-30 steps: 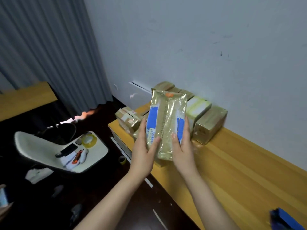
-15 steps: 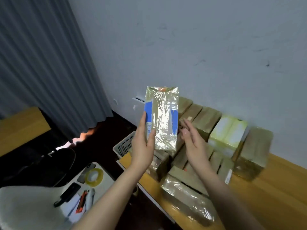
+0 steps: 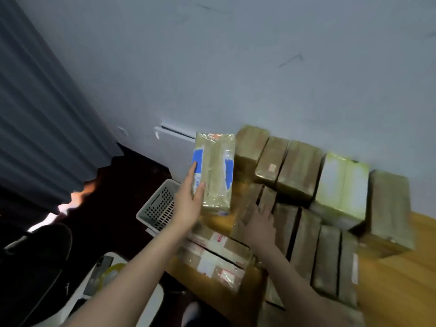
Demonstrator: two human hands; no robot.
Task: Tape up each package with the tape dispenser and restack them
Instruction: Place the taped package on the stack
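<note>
A person is holding a blue-labelled package point(image 3: 214, 171) upright over the table's point(image 3: 405, 274) left end.
The left hand point(image 3: 188, 204) is gripping its left edge; the right hand point(image 3: 258, 224) is resting flat, fingers straight, on the near row of packages point(image 3: 306, 244) (blurred); a white basket point(image 3: 157, 207) is sitting just left.

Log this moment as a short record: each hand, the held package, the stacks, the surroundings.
left hand: grips blue-labelled package, held upright
right hand: fingers flat on the front packages
back row: packages side by side along the wall
table: wooden, bears both rows
basket: white, perforated, left of the table
</note>
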